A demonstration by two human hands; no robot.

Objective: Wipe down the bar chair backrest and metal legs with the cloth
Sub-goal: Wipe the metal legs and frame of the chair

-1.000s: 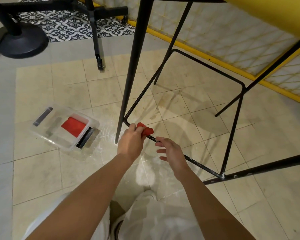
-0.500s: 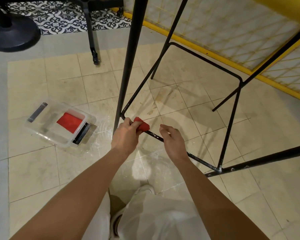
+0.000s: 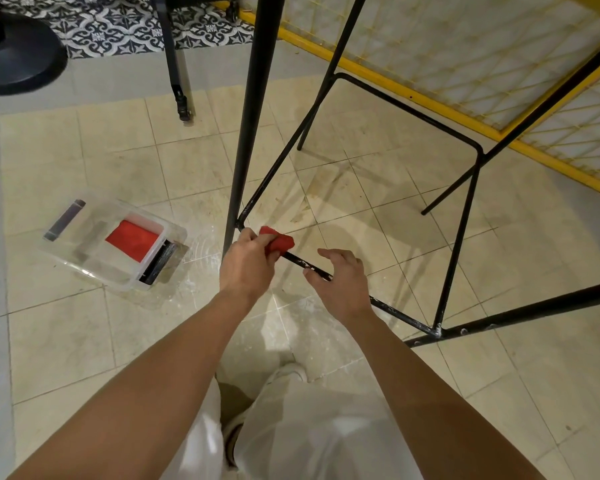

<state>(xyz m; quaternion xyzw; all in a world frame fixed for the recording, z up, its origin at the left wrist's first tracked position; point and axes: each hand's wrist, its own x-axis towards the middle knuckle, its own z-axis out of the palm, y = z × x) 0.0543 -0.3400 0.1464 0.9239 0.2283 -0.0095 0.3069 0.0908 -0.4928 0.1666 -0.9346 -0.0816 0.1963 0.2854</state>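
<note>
The left hand (image 3: 248, 263) kept the red cloth (image 3: 279, 241) pinched on the near footrest rail (image 3: 395, 311), barely shifted from its left corner. The right hand (image 3: 340, 282) had closed in over the rail, loosely curled, grip unclear. Leg wiping seemed early.

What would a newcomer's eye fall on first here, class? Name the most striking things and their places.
The red cloth, gripped by the left hand against the chair's low black bar at centre, stands out first; the right hand is at the same bar beside it. On the floor at left lies a clear plastic box holding something red.
</note>
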